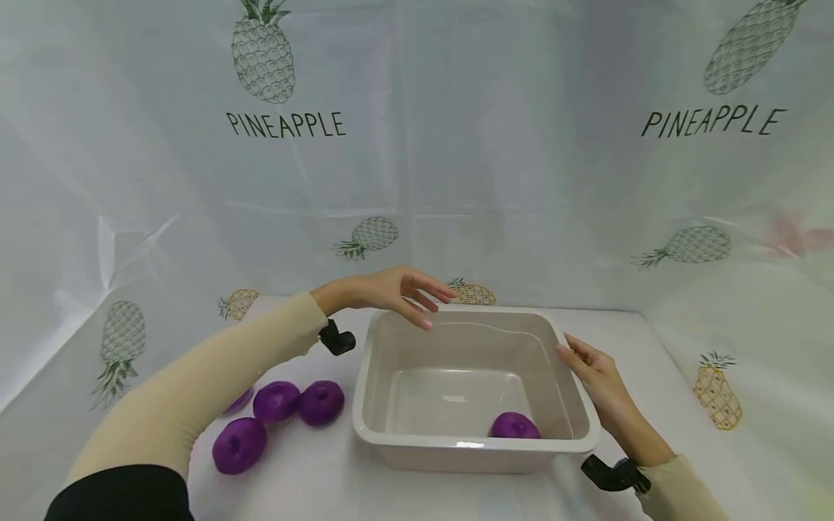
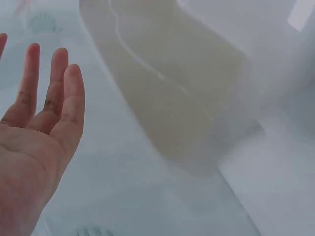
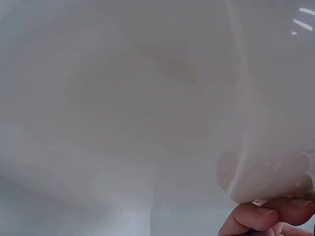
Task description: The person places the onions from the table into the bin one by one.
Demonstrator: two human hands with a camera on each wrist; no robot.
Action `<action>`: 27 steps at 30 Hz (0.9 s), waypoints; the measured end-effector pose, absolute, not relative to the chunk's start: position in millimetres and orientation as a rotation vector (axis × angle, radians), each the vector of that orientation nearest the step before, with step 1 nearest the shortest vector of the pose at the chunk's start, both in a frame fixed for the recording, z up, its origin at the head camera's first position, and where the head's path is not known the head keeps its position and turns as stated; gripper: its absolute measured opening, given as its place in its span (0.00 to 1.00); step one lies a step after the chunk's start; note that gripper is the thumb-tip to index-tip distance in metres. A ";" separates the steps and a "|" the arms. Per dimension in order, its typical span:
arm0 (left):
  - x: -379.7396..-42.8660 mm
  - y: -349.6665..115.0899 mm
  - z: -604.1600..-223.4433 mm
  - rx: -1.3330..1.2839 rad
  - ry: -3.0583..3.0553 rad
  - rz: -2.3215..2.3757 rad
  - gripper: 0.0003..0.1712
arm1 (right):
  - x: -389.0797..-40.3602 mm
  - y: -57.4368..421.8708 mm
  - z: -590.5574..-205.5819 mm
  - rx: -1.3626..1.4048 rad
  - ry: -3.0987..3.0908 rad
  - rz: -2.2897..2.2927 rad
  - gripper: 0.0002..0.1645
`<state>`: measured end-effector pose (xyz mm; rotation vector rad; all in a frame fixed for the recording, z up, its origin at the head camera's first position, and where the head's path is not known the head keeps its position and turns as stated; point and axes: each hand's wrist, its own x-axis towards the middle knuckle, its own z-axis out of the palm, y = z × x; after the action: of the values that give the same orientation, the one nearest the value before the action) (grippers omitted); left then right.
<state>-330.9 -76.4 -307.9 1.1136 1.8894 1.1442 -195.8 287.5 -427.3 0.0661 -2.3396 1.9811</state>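
A beige plastic basin [image 1: 449, 347] stands on the table, with one purple onion [image 1: 515, 425] inside near its front right corner. My right hand [image 1: 596, 373] grips the basin's right rim, thumb on top; in the right wrist view its curled fingers [image 3: 253, 216] lie under the rim's edge. Over the back left corner of the basin hovers my left hand [image 1: 404, 293], holding nothing. Its fingers are spread and fairly straight, as the left wrist view also shows with the palm [image 2: 29, 157]. Several more purple onions [image 1: 321, 403] lie left of the basin, one partly hidden behind my left sleeve.
A white cover [image 1: 313, 485] lies over the table. Behind and at the sides hangs a pale sheet [image 1: 482, 166] printed with pineapples. Each wrist wears a small black camera mount [image 1: 337, 338]. My left forearm [image 1: 215, 376] reaches across above the loose onions.
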 end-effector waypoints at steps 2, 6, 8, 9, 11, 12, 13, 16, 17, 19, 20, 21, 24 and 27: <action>-331.4 -93.8 -305.8 1.078 1.915 1.190 0.37 | -195.3 288.1 -426.2 0.065 -2.338 1.988 0.36; -333.8 -129.1 -307.4 1.022 1.979 1.262 0.39 | -194.6 287.8 -426.3 0.084 -2.314 2.014 0.37; -334.1 -147.1 -311.0 0.982 2.014 1.291 0.40 | -194.3 287.2 -426.6 0.099 -2.301 2.025 0.37; -333.6 -156.1 -313.3 0.959 2.025 1.305 0.41 | -194.2 286.9 -427.2 0.106 -2.289 2.039 0.37; -331.3 -174.0 -319.9 0.917 2.051 1.325 0.42 | -193.9 286.3 -427.7 0.107 -2.277 2.058 0.38; -329.8 -182.8 -324.0 0.894 2.065 1.331 0.42 | -193.9 286.1 -427.5 0.105 -2.276 2.065 0.38; -328.4 -191.4 -328.5 0.877 2.076 1.336 0.42 | -194.0 286.1 -427.6 0.104 -2.278 2.067 0.38; -324.7 -214.5 -345.8 0.835 2.106 1.339 0.41 | -194.5 286.4 -428.1 0.091 -2.290 2.056 0.38; -323.3 -220.9 -351.7 0.820 2.121 1.333 0.41 | -194.7 286.5 -427.9 0.089 -2.297 2.047 0.38; -321.6 -232.1 -364.8 0.791 2.143 1.323 0.41 | -195.3 287.1 -428.0 0.083 -2.304 2.031 0.37; -321.3 -236.8 -372.0 0.782 2.152 1.317 0.41 | -195.5 287.2 -428.0 0.077 -2.302 2.031 0.37; -320.1 -240.5 -378.0 0.769 2.162 1.308 0.42 | -195.6 287.2 -428.2 0.077 -2.300 2.032 0.37; -318.1 -250.7 -400.2 0.761 2.172 1.281 0.42 | -195.8 287.6 -428.1 0.078 -2.293 2.039 0.36; -313.8 -259.1 -419.5 0.758 2.168 1.243 0.42 | -195.9 287.4 -428.5 0.081 -2.291 2.044 0.36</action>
<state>-313.8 -259.1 -419.5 0.7583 2.1677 1.2433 -195.9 287.4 -428.5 0.0814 -2.2908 2.0441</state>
